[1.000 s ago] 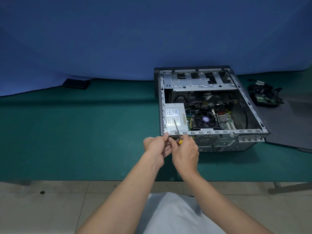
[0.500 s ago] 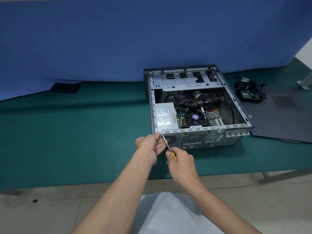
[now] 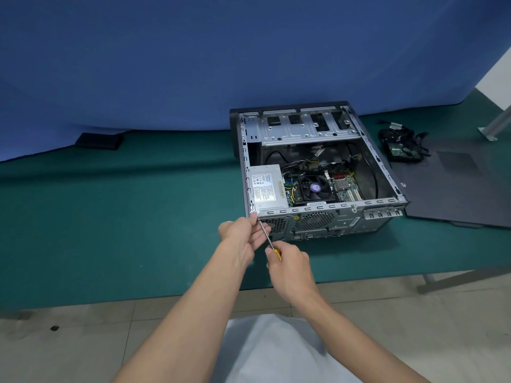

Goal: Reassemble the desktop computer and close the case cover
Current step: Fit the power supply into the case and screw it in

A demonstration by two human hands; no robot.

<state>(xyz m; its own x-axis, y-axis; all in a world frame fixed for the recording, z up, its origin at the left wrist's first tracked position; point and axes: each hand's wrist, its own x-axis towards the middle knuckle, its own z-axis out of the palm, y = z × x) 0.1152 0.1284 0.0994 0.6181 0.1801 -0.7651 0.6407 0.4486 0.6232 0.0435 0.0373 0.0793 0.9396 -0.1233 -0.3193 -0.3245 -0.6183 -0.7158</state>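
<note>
The open computer case (image 3: 384,172) lies on its side on the green table, with the silver power supply (image 3: 266,189), fan and motherboard visible inside. My right hand (image 3: 290,262) grips the yellow handle of a screwdriver (image 3: 266,236). Its tip meets the case's rear panel at the near left corner. My left hand (image 3: 240,234) pinches the metal shaft close to the tip, fingertips against the corner. The dark case cover (image 3: 456,189) lies flat to the right of the case.
A bundle of black cables with a small circuit board (image 3: 402,145) lies behind the cover at the right. A black flat object (image 3: 99,140) sits at the back left by the blue backdrop. The green table's front edge (image 3: 138,297) borders tiled floor.
The screwdriver has swung down from pointing over the power supply to meet the rear panel's corner. My right hand drew back toward me; the view shifted so the case sits further right.
</note>
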